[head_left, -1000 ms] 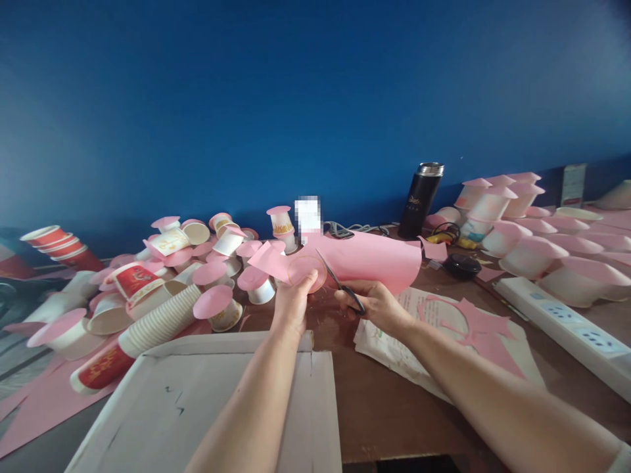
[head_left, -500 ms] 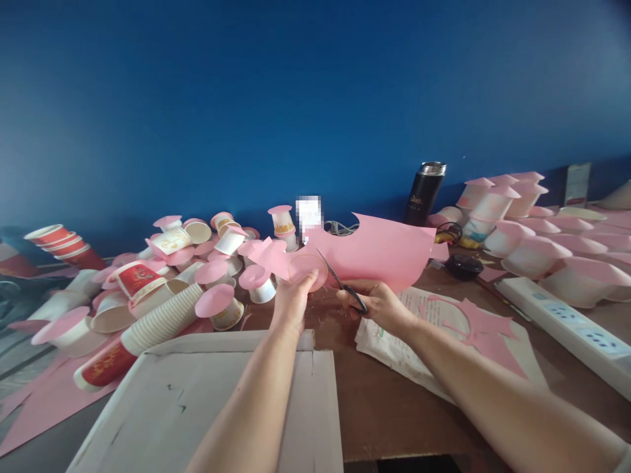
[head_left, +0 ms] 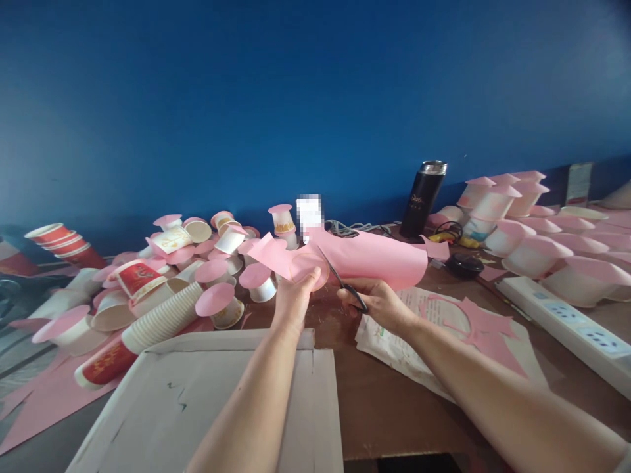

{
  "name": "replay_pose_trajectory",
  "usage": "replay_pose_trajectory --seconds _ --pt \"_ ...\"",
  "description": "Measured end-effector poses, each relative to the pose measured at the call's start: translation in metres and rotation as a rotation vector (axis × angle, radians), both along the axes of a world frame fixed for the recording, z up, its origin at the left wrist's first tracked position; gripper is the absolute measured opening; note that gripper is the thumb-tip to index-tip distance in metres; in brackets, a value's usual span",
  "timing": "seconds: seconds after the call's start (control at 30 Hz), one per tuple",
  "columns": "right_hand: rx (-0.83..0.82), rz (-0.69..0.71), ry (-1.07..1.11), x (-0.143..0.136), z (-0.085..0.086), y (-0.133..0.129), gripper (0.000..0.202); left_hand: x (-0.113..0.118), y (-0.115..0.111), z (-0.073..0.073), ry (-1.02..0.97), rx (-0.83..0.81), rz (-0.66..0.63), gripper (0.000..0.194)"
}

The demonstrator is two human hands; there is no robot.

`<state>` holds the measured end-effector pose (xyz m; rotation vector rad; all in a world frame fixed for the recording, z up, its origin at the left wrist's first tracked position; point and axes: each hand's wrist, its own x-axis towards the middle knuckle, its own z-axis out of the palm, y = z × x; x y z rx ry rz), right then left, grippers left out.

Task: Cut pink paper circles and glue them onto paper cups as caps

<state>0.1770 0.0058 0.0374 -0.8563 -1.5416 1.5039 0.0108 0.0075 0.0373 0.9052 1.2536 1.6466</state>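
Note:
My left hand pinches the near edge of a pink paper sheet, thumb on top, beside a round outline drawn on it. In my right hand is a pair of scissors with black handles, fingers wrapped round them. The blades lie against the sheet along the right side of the round outline; how far apart they are is hard to make out. The sheet's right part bends over toward the table, and curved cut-outs show along its far edge. My left fingers under the paper are hidden.
Paper cups with pink paper discs crowd the left; a long cup stack lies by a cardboard box. On the right are a black thermos, pink scraps on a bag, a power strip and more topped cups.
The sheet's far and right part has curled down lower, uncovering more of the thermos and the cable behind. Both hands stay almost in place.

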Motion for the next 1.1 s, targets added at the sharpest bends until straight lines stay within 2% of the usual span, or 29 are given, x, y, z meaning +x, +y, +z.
replay_pose_trajectory --seconds 0.33,0.57,0.83,1.1 --pt "-0.016 -0.003 -0.017 0.0010 -0.0005 0.0007 0.039 0.0000 0.0010 -0.0001 -0.012 0.001 0.038 0.043" --pt "-0.027 0.000 -0.054 0.0032 -0.0002 0.0015 0.038 -0.0027 0.0016 -0.0021 0.022 0.028 -0.011 0.040" --pt "-0.040 -0.001 -0.047 0.0030 0.0007 0.0012 0.039 -0.0035 0.0030 -0.0019 -0.001 0.013 -0.004 0.042" --pt "-0.036 -0.014 -0.046 0.0015 0.0039 -0.0006 0.041 -0.0054 0.0022 -0.0027 0.002 -0.008 -0.032 0.036"
